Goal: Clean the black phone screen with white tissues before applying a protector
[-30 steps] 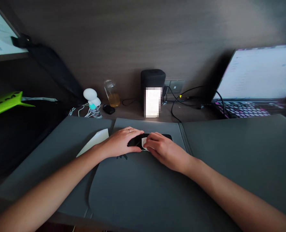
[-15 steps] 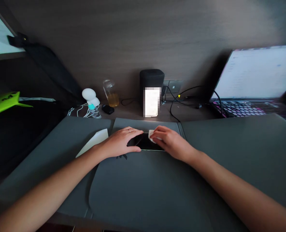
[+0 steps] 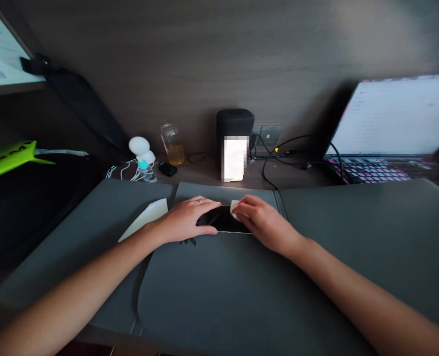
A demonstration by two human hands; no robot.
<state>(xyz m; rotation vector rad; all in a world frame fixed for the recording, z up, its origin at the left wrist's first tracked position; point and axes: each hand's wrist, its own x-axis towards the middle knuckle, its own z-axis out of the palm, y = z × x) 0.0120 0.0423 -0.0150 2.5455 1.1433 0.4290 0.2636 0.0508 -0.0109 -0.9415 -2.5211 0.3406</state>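
Observation:
A dark-screened smartphone (image 3: 222, 221) lies flat and lengthwise on the grey mat. My left hand (image 3: 182, 218) grips its left end, with the thumb along the near edge and the fingers along the far edge. A folded white wipe (image 3: 234, 204), perhaps tissue or cloth, is pinched in my right hand (image 3: 266, 222) and pressed to the right part of the screen. The right end of the phone is hidden behind that hand. Beside my left wrist rests a piece of white paper (image 3: 145, 217).
Behind the mat (image 3: 219, 287) stands a black speaker (image 3: 235, 120) with a bright panel. Left of it are a glass bottle (image 3: 175, 153), a small black object (image 3: 167, 168), a clear bottle (image 3: 147, 173) and white cables. An open laptop (image 3: 397, 118) and black cables (image 3: 289, 138) occupy the right back.
The whole view has shifted slightly. Both hands keep nearly the same place on the phone, and the wipe stays near the right part of the screen.

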